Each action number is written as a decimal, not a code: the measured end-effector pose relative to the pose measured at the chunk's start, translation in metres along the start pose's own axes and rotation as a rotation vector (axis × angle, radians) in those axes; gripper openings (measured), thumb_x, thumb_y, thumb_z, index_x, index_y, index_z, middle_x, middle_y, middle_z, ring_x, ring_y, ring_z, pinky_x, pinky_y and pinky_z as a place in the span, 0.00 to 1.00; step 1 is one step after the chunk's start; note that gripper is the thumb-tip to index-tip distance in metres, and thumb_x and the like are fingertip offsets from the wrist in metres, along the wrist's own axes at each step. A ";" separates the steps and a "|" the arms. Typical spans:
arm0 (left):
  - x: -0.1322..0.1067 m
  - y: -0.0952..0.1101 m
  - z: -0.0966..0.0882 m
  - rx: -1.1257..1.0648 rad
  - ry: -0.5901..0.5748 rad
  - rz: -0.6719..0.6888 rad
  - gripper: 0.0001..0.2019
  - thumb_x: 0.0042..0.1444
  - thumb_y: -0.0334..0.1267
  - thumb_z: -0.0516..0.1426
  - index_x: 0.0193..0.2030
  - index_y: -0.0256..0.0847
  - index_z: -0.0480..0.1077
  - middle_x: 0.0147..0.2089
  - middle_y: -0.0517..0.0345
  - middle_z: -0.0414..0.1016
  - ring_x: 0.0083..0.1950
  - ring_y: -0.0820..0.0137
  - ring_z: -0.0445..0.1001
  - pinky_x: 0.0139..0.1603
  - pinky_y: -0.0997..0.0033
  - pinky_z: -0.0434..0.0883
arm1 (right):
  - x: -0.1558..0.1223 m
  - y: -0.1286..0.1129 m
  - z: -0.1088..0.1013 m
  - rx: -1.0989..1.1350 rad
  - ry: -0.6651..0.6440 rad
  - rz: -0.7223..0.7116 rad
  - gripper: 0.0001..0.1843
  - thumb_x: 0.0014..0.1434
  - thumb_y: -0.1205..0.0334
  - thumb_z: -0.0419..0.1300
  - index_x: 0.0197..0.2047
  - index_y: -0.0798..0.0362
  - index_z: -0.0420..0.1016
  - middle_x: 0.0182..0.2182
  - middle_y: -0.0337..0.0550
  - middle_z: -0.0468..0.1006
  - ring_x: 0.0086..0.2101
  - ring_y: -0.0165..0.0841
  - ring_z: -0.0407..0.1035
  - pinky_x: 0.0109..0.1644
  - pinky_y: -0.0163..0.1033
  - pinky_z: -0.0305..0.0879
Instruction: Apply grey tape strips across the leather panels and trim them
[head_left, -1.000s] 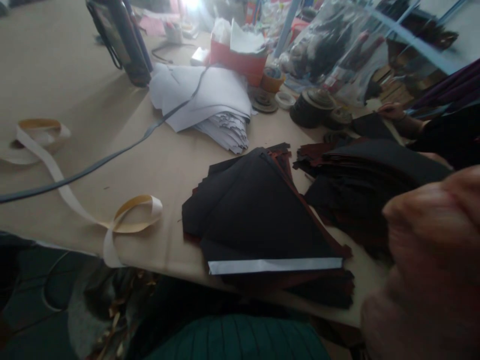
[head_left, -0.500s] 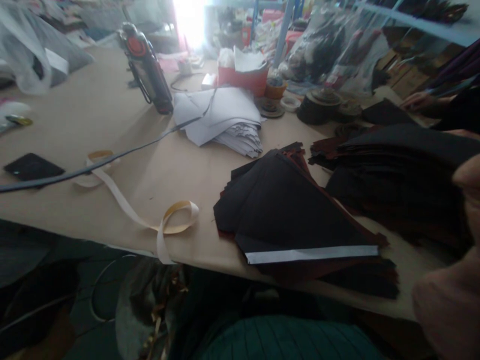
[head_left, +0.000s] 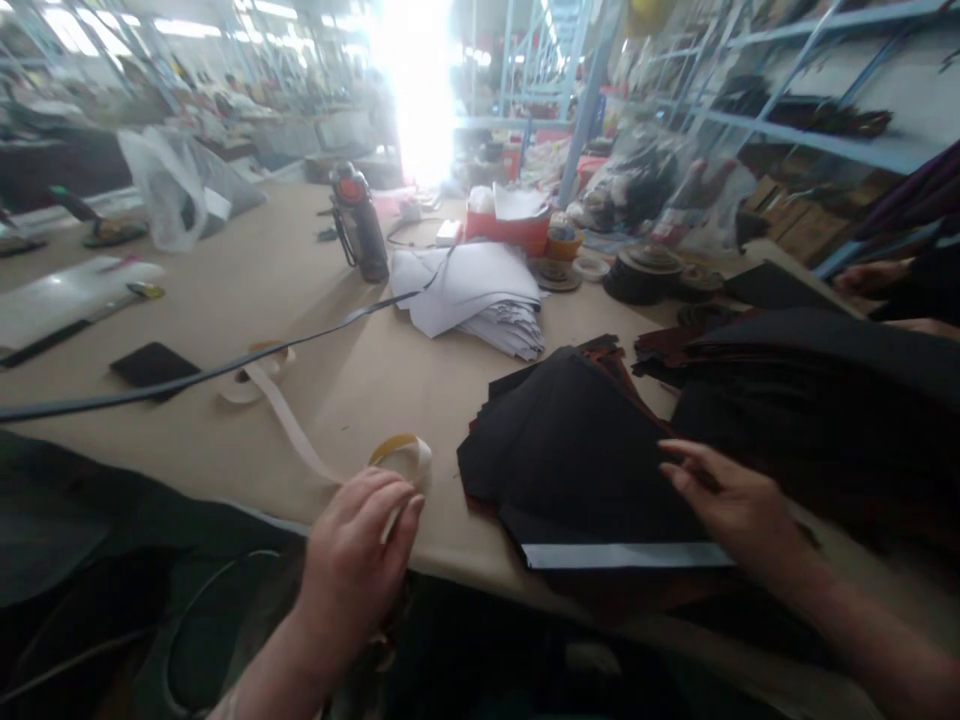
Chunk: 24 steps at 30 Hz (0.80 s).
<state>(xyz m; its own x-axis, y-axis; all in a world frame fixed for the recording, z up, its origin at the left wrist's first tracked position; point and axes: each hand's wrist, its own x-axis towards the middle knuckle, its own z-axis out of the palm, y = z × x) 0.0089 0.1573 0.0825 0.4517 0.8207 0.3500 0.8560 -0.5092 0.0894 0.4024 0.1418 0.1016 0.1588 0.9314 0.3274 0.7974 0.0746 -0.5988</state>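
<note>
My left hand [head_left: 356, 545] is at the table's front edge, its thumb and fingers closed on a cream tape [head_left: 296, 430]. The tape's loop, with a yellowish inner face, rises just behind the fingertips. My right hand [head_left: 739, 510] hovers over the right side of a fanned stack of black pieces [head_left: 570, 450], thumb and finger slightly apart, with nothing visible between them. Brown-red edges show in the stack. A pale strip [head_left: 622, 555] lies along the front edge of its top piece, its right end near my right hand.
Behind are a stack of white sheets [head_left: 472, 290], a dark bottle [head_left: 364, 225], a red box [head_left: 510, 232] and dark rolls [head_left: 641, 275]. More black pieces [head_left: 810, 370] lie right, near another person's hand [head_left: 874, 277]. A long dark strip [head_left: 322, 330] crosses the table.
My left hand has come into view and onto the cream tape. My right hand has moved left from the right edge to above the black stack. The view has tilted up.
</note>
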 end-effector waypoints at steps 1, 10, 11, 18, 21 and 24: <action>0.005 -0.002 0.007 0.041 0.019 -0.031 0.09 0.61 0.37 0.52 0.46 0.41 0.70 0.48 0.50 0.73 0.51 0.61 0.71 0.55 0.57 0.70 | -0.005 0.014 0.009 -0.054 -0.005 -0.018 0.12 0.55 0.52 0.56 0.39 0.46 0.76 0.27 0.43 0.78 0.27 0.39 0.74 0.31 0.42 0.70; 0.030 -0.018 0.053 0.122 0.098 -0.073 0.07 0.59 0.36 0.53 0.34 0.39 0.72 0.41 0.48 0.74 0.43 0.56 0.72 0.40 0.58 0.70 | -0.016 0.056 0.029 -0.232 -0.002 -0.076 0.17 0.61 0.53 0.49 0.41 0.51 0.77 0.38 0.47 0.81 0.39 0.41 0.77 0.42 0.43 0.74; 0.029 -0.019 0.053 0.126 0.100 -0.063 0.08 0.59 0.36 0.52 0.35 0.40 0.72 0.41 0.49 0.74 0.43 0.56 0.72 0.40 0.58 0.69 | -0.016 0.056 0.029 -0.235 -0.003 -0.067 0.17 0.61 0.53 0.50 0.41 0.51 0.77 0.38 0.47 0.81 0.39 0.41 0.77 0.43 0.43 0.74; 0.029 -0.022 0.051 0.168 0.043 -0.041 0.10 0.61 0.38 0.50 0.36 0.41 0.71 0.43 0.50 0.74 0.44 0.58 0.71 0.41 0.59 0.67 | -0.016 0.059 0.031 -0.232 -0.015 -0.045 0.17 0.61 0.56 0.49 0.42 0.53 0.77 0.40 0.49 0.81 0.41 0.41 0.76 0.47 0.44 0.72; 0.033 -0.020 0.048 0.147 0.018 -0.066 0.12 0.61 0.39 0.48 0.38 0.40 0.72 0.45 0.48 0.74 0.46 0.56 0.71 0.41 0.58 0.67 | -0.014 0.055 0.031 -0.289 -0.035 -0.028 0.17 0.62 0.58 0.48 0.43 0.53 0.76 0.41 0.48 0.80 0.41 0.40 0.76 0.46 0.42 0.71; 0.037 -0.022 0.045 0.027 -0.002 -0.126 0.15 0.61 0.40 0.46 0.38 0.38 0.73 0.47 0.43 0.74 0.48 0.51 0.71 0.43 0.53 0.68 | -0.014 0.046 0.028 -0.357 -0.083 0.002 0.16 0.63 0.60 0.48 0.45 0.52 0.75 0.42 0.48 0.80 0.41 0.39 0.75 0.45 0.41 0.71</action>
<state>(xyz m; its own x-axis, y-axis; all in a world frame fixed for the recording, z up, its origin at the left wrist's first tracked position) 0.0181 0.2100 0.0518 0.3408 0.8781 0.3360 0.9123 -0.3951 0.1073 0.4202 0.1423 0.0488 0.1244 0.9583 0.2573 0.9525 -0.0427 -0.3015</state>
